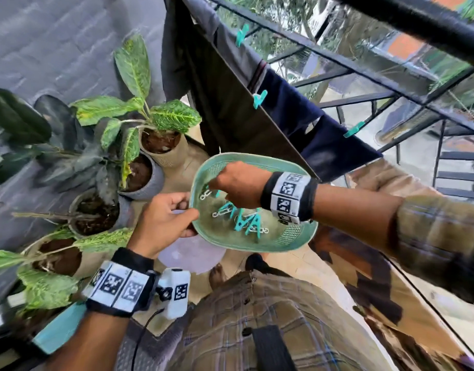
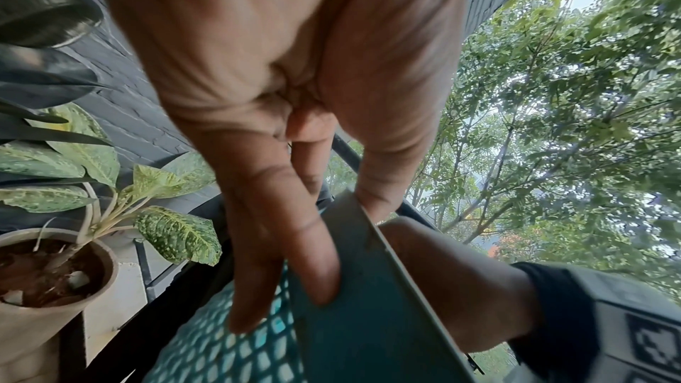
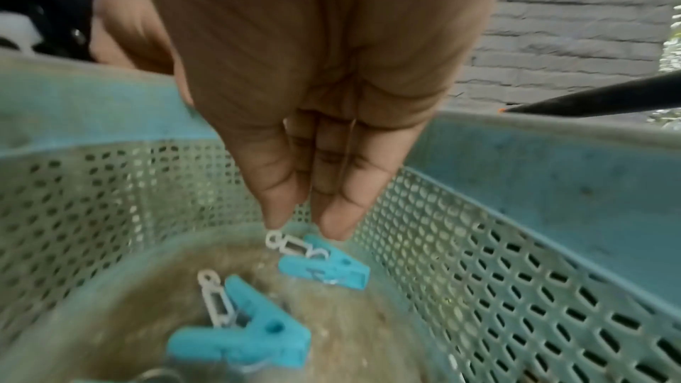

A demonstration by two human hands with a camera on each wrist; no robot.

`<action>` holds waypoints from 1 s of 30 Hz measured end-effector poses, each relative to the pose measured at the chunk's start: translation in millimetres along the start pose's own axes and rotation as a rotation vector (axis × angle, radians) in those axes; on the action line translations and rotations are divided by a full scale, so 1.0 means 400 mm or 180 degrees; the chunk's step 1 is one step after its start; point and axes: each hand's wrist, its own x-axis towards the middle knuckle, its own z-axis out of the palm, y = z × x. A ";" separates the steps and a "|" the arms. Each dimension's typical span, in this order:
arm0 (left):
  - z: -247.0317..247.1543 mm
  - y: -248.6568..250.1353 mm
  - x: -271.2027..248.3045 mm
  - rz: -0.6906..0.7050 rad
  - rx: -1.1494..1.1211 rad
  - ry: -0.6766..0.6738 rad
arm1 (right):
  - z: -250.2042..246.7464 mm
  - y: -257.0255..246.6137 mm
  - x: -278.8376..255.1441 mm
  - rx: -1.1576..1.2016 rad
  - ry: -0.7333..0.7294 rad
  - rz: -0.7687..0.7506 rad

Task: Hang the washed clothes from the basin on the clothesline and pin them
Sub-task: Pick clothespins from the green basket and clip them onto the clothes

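Right hand (image 3: 320, 74) fingertips (image 3: 333, 223), pressed together, are lowered onto a teal clothespin (image 3: 324, 268) inside the perforated basket (image 1: 292, 234). The basket rim is pinched by the left hand (image 1: 161, 223). Dark clothes (image 1: 292, 113) are seen pinned along the clothesline behind.

Perforated matt plastic basket (image 1: 292, 232), grimy inside; smooth teal plastic pegs (image 3: 324, 265) with white parts; dark cloth garments (image 1: 297, 113); rough grey brick wall (image 1: 56, 44).

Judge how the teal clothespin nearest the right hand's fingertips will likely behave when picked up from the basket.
The clothespin looks like small moulded plastic, so probably light and stiff. Its wedge shape should not roll. The white loop at its tail might snag on the basket holes.
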 end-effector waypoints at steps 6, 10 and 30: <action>-0.016 -0.022 -0.051 0.0136 0.0206 -0.0015 | 0.038 -0.062 0.014 -0.0450 -0.0091 0.0053; -0.019 -0.032 -0.075 0.0229 0.0264 -0.0017 | 0.051 -0.085 0.019 -0.0536 -0.0133 -0.0040; -0.016 -0.043 -0.121 0.0110 -0.0174 -0.0038 | 0.067 -0.116 -0.017 -0.0283 0.0005 0.0283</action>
